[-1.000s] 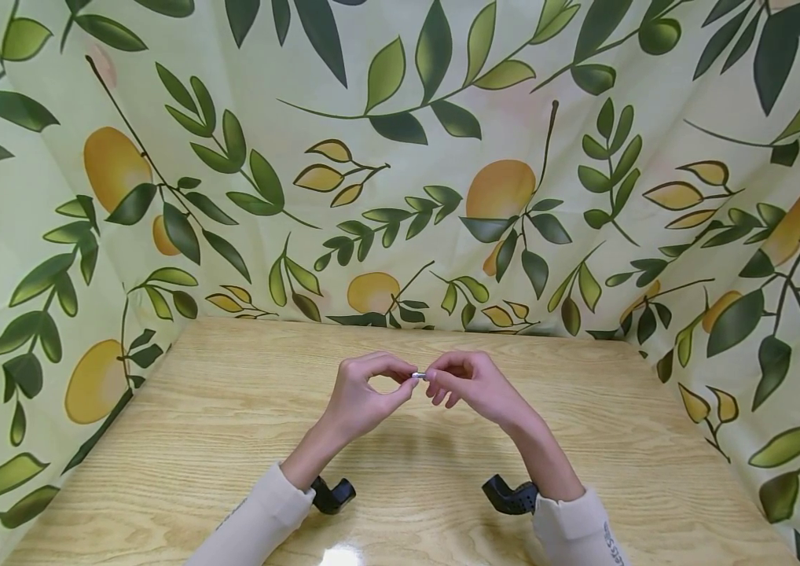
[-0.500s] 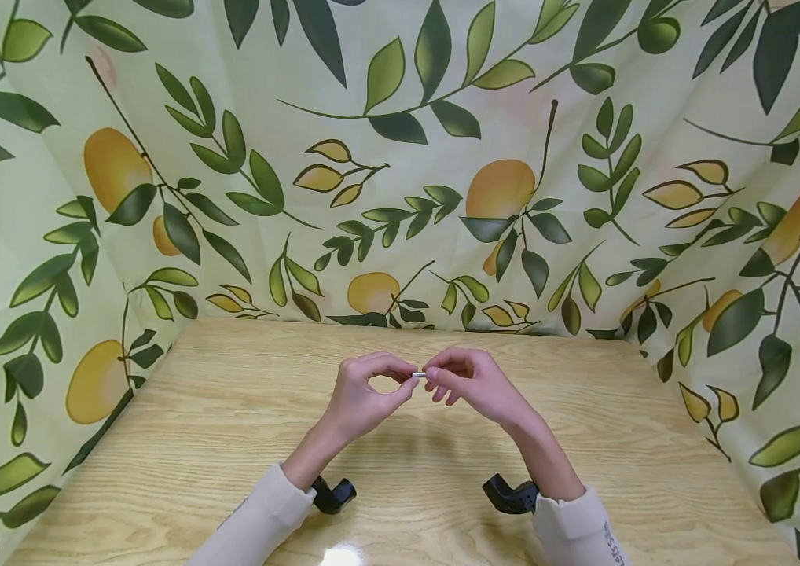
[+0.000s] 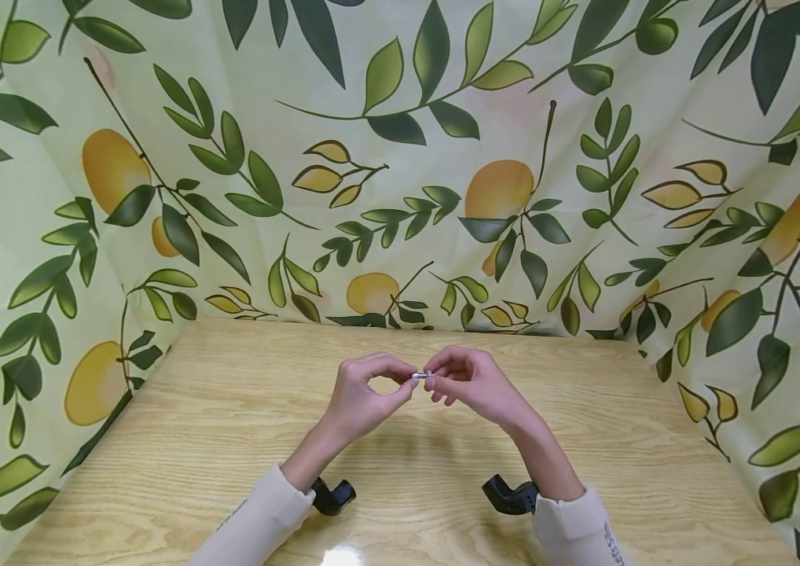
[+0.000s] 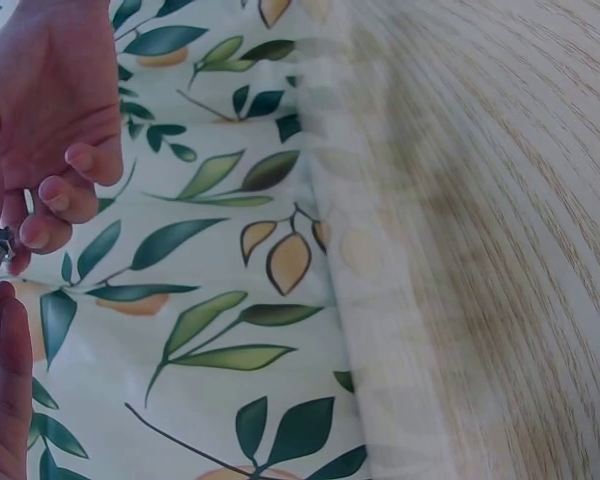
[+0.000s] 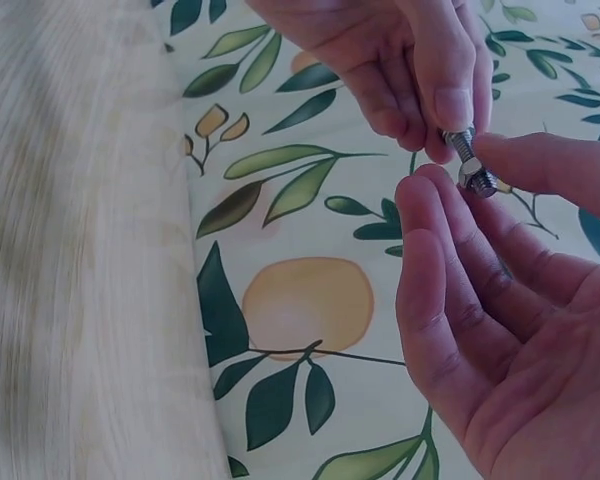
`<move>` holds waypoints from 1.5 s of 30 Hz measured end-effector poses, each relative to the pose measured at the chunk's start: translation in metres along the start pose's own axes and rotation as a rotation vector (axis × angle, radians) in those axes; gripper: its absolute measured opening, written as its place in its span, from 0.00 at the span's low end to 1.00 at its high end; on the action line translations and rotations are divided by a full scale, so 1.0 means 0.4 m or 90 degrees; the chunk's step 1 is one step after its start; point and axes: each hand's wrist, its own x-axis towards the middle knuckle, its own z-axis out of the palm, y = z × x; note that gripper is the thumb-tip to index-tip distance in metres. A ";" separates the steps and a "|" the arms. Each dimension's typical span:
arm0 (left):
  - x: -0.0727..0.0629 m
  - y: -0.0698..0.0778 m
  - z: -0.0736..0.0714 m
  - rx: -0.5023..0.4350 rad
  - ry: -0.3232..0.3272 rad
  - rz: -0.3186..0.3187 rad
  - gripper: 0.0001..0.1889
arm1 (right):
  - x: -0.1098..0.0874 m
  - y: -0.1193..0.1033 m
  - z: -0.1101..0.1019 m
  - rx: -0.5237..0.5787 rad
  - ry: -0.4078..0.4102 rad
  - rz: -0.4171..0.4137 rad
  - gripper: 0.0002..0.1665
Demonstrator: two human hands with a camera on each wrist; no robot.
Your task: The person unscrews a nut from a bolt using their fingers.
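A small silver bolt (image 5: pixel 464 147) lies between the two hands, held above the table in the head view. My left hand (image 3: pixel 370 393) pinches it at the head end between thumb and fingers. Toward its other end sits a hex nut (image 5: pixel 471 172), with a short length of thread showing beyond it in the right wrist view. The fingers of my right hand (image 3: pixel 472 384) are curled around the nut, one fingertip right beside it. In the left wrist view the nut shows under the right hand's thumb, and the left fingers hide the bolt's head.
Under both hands is a light wood-grain table (image 3: pixel 244 409). A leaf-and-fruit patterned cloth (image 3: pixel 400 196) hangs along its back and sides. Black wrist-worn devices (image 3: pixel 334 497) stick out from the cream sleeves (image 3: pixel 258 515) near the front.
The right fingers shift slightly around the nut end, and more metal shows between the fingertips now. The left hand keeps its place and its grip on the bolt.
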 end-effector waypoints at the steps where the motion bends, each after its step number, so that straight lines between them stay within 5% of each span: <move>1: 0.000 0.001 0.000 -0.001 0.000 -0.001 0.06 | 0.000 0.000 0.000 -0.004 0.001 0.000 0.15; 45: -0.001 -0.002 0.001 0.004 0.000 0.005 0.06 | -0.003 -0.001 -0.002 -0.020 -0.005 -0.004 0.15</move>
